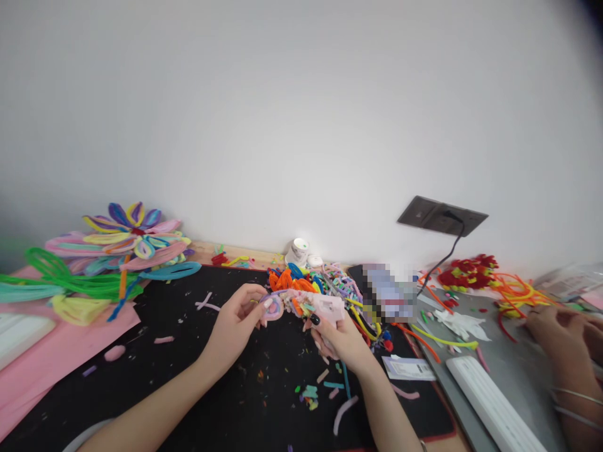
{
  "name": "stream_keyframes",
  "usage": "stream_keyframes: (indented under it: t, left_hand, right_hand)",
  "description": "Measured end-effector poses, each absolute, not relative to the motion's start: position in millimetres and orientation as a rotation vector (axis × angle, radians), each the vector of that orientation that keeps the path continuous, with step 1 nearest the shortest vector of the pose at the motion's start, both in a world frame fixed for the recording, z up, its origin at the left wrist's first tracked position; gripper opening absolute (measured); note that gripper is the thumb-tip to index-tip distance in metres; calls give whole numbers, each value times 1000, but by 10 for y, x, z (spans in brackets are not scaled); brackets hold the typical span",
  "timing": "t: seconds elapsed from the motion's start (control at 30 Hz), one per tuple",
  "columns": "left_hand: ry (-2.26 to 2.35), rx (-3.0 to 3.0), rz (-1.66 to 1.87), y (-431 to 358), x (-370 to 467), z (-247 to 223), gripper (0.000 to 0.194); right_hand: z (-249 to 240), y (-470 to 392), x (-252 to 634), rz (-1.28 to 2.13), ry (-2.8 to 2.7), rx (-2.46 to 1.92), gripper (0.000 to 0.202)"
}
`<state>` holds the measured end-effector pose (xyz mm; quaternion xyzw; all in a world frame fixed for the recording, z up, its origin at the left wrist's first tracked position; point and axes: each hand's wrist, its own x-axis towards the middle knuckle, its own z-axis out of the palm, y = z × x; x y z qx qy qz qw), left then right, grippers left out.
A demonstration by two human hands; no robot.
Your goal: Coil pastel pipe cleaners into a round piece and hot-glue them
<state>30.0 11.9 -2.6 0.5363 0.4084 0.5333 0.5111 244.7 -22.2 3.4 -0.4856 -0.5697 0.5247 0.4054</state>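
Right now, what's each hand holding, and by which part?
Left hand: curled lilac piece, pinched at its left edge. Right hand: pale pink tool, gripped around its lower part.

Soft light on the wall [301, 138], brightest mid-frame; upper right corner dark, side edges stretched, blurred

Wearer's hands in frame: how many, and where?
2. Left hand: left of centre, pinching a lilac pipe-cleaner loop. Right hand: right of centre, gripping a pale pink tool, perhaps a glue gun. Some fingers are partly hidden.
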Motion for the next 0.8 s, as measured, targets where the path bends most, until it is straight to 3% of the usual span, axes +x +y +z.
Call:
stream_keyframes:
  t: [0.3,0.8]
  left_hand:
    - [988,1279,1334,134,281,-43,13]
    - [974,1365,1270,115,274,-78,9]
  right_hand:
    - [102,-229,2508,1405,-1431,-1248,35]
    - [205,-264,2490,1418,-1376,-1275,28]
